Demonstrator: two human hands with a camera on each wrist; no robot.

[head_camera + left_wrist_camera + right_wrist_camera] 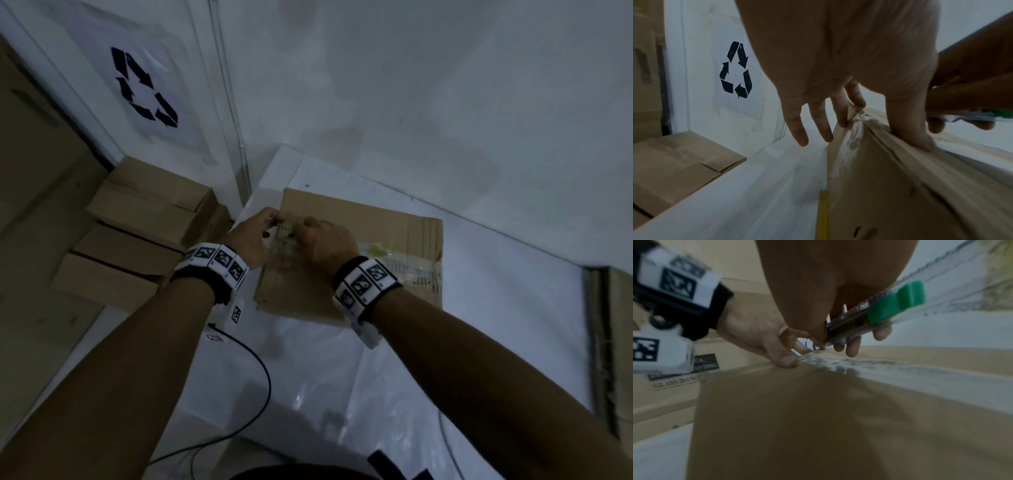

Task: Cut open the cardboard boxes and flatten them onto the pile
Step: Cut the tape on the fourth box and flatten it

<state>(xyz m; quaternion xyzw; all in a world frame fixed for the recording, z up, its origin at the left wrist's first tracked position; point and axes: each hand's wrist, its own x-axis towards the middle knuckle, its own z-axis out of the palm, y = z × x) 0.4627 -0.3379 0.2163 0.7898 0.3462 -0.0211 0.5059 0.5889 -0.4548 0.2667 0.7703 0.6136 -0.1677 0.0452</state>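
white walls are closing in a corner around us, with a recycling sign [145, 87] taped up on the left and a pile of flattened cardboard [137, 233] lying below it. on the white worktop [496, 308] a cardboard box [376, 240] is sitting near the corner, its top seam covered in clear tape [890, 374]. we are bracing the box's left end with our left hand [253, 236], thumb pressing on top and fingers hanging loosely over the edge, gripping nothing. our right hand [323, 240] is curling its grip tight around a clear utility knife [869, 316] with a green slider, the tip meeting the tape. we are judging the box light, hollow and stiff only at its edges, so it is likely wanting a hold at corners, while the glossy tape looks slick and the panels may buckle under pressure.
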